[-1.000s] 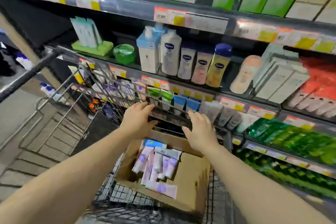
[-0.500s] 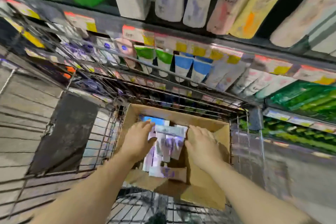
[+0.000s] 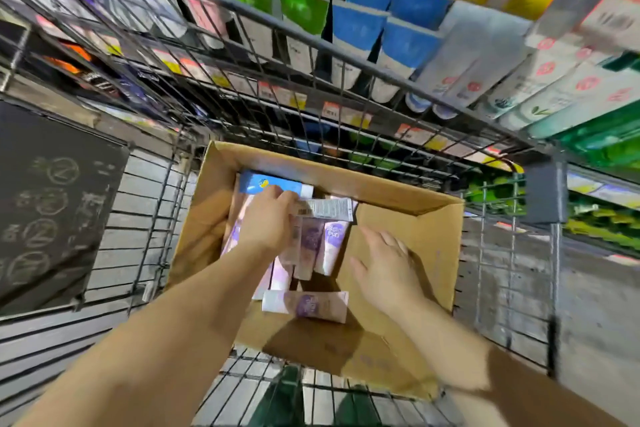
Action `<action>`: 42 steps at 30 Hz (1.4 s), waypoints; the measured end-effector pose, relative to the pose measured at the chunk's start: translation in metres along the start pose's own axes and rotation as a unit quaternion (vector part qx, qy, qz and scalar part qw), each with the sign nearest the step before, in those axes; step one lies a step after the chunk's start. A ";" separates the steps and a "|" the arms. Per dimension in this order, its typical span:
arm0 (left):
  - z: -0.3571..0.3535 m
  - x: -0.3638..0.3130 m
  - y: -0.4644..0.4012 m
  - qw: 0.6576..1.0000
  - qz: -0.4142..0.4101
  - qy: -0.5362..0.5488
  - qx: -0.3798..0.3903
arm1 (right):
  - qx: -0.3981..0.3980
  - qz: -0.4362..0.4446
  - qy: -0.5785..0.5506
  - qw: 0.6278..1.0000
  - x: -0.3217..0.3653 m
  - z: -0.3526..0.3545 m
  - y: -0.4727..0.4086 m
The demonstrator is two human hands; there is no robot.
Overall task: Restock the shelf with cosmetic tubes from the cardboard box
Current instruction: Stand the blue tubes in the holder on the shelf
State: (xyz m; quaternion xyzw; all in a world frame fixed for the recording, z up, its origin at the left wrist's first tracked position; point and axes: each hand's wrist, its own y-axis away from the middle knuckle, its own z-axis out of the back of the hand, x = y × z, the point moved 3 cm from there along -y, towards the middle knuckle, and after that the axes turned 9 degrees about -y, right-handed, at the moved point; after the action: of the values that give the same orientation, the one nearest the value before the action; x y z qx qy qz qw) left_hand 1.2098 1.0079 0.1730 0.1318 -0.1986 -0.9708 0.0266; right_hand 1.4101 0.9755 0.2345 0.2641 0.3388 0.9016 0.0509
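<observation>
The cardboard box [image 3: 408, 218] stands open inside a wire shopping cart [image 3: 311, 55], and the cosmetic tubes [image 3: 322, 246] lie in its left half, most of them in a loose pile with pink and purple prints. One tube [image 3: 304, 305] lies apart at 6 o'clock of the pile, crosswise on the box floor, and a blue carton [image 3: 270, 184] lies at 12 o'clock of the pile, against the far wall. The left hand [image 3: 268, 218] is down on the pile, its fingers bent over the tops of the tubes; whether it already grips one, the view does not show clearly. The right hand [image 3: 384, 263] hovers at 3 o'clock of the pile, over the bare cardboard, with fingers spread and relaxed, holding nothing. Behind the cart, at 12 o'clock, the shelf [image 3: 346, 111] carries rows of green, blue and white tubes with price tags under them. The tubes look light and soft in the body, with a smooth plastic skin that may slip, so several can probably be taken together. A good hold seems to be around the middle of the body or near the stiffer cap end, because a hard squeeze on the flat sealed end gives little grip.
</observation>
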 end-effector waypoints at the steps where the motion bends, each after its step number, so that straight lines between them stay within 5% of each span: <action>1: -0.001 0.000 -0.002 1.000 0.010 0.004 0.014 | 0.001 -0.002 -0.006 1.000 -0.002 0.000 0.001; 8: 0.022 -0.012 0.029 0.967 -0.024 0.186 0.173 | 0.032 -0.050 -0.062 0.996 0.007 0.025 0.006; 10: 0.031 -0.018 0.044 0.904 -0.014 0.345 0.250 | 0.075 -0.052 -0.148 0.985 0.015 0.030 0.006; 12: 0.041 -0.031 0.055 0.795 0.000 0.516 0.318 | 0.117 -0.053 -0.242 0.962 0.020 0.033 0.006; 14: 0.048 -0.042 0.058 0.747 -0.001 0.571 0.341 | 0.142 -0.044 -0.301 0.942 0.025 0.038 0.009; 16: 0.053 -0.049 0.058 0.734 0.005 0.584 0.346 | 0.144 -0.036 -0.352 0.924 0.027 0.040 0.010; 18: 0.052 -0.052 0.056 0.755 0.015 0.563 0.336 | 0.130 -0.043 -0.395 0.908 0.024 0.039 0.008; 22: 0.040 -0.035 0.035 0.939 0.091 0.297 0.145 | 0.073 -0.053 -0.407 0.909 0.015 0.035 0.002; 23: 0.037 -0.027 0.029 0.963 0.121 0.225 0.088 | 0.059 -0.052 -0.401 0.913 0.010 0.035 0.000; 26: 0.025 -0.005 0.009 0.991 0.126 0.054 -0.008 | 0.039 -0.050 -0.353 0.934 -0.003 0.036 -0.003; 28: 0.014 0.003 -0.002 0.982 0.176 0.065 -0.001 | 0.028 -0.054 -0.332 0.941 -0.010 0.037 -0.005; 31: 0.007 -0.006 -0.006 0.909 0.336 0.246 -0.003 | 0.024 -0.060 -0.319 0.946 -0.017 0.034 -0.008; 34: -0.005 -0.013 -0.009 0.742 0.469 0.478 -0.028 | 0.030 -0.067 -0.310 0.948 -0.020 0.031 -0.011; 37: -0.015 -0.014 -0.014 0.617 0.510 0.599 -0.023 | 0.035 -0.069 -0.306 0.949 -0.018 0.032 -0.011; 39: -0.017 -0.015 -0.019 0.586 0.511 0.629 -0.021 | 0.034 -0.070 -0.302 0.950 -0.016 0.032 -0.012; 42: -0.015 -0.019 -0.026 0.608 0.509 0.608 0.029 | 0.031 -0.065 -0.297 0.952 -0.014 0.030 -0.014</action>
State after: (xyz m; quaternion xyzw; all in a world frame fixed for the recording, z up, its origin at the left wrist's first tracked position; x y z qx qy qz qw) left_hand 1.2318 1.0279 0.1542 0.5702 -0.1999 -0.4911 0.6275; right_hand 1.4363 1.0003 0.2385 0.4986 0.3527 0.7662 0.1999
